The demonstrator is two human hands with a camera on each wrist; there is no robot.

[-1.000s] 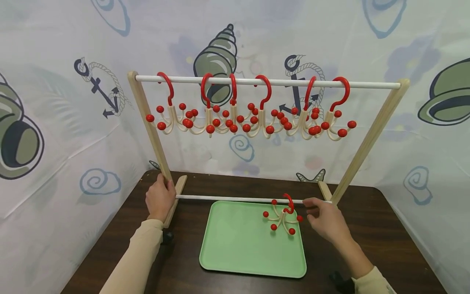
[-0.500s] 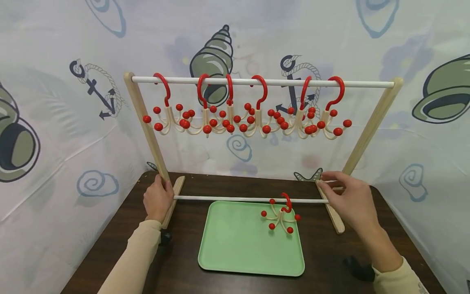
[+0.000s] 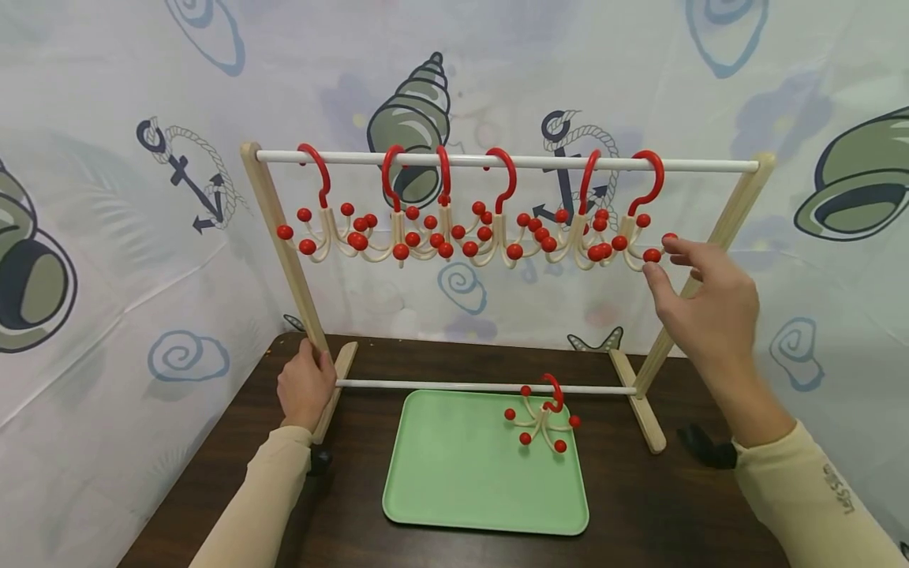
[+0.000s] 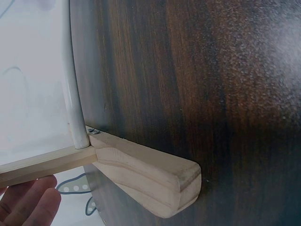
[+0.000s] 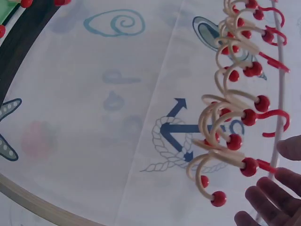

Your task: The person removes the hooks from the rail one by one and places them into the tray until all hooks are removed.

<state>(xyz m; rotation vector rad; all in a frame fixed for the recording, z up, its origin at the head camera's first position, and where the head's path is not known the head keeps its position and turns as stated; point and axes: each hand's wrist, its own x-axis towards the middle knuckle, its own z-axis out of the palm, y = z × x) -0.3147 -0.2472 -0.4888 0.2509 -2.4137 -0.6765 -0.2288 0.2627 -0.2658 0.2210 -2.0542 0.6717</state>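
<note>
My left hand (image 3: 307, 386) grips the lower left post of a wooden rack (image 3: 287, 244); in the left wrist view its fingers (image 4: 33, 205) lie against the post near the rack's foot (image 4: 146, 172). Raised on the right, my right hand (image 3: 713, 308) has its thumb and fingers apart, right at the red balls of the rightmost octopus-shaped hanger (image 3: 632, 229). In the right wrist view that hand (image 5: 277, 193) is close to the white top rail (image 5: 281, 94) and a red hook. Several such hangers with red hooks hang along the rail. Another hanger (image 3: 545, 418) lies on a green tray (image 3: 469, 481).
The rack's white lower bar (image 3: 454, 386) runs just behind the tray. Its right post (image 3: 735, 213) rises beside my right hand, from a foot (image 3: 642, 414) on the dark wooden table (image 3: 341, 528). A patterned cloth (image 3: 497, 71) hangs behind.
My right hand has moved from the lower bar's right end, outward past the right post, then up to the rightmost hanging hanger. The left hand stays on the left post.
</note>
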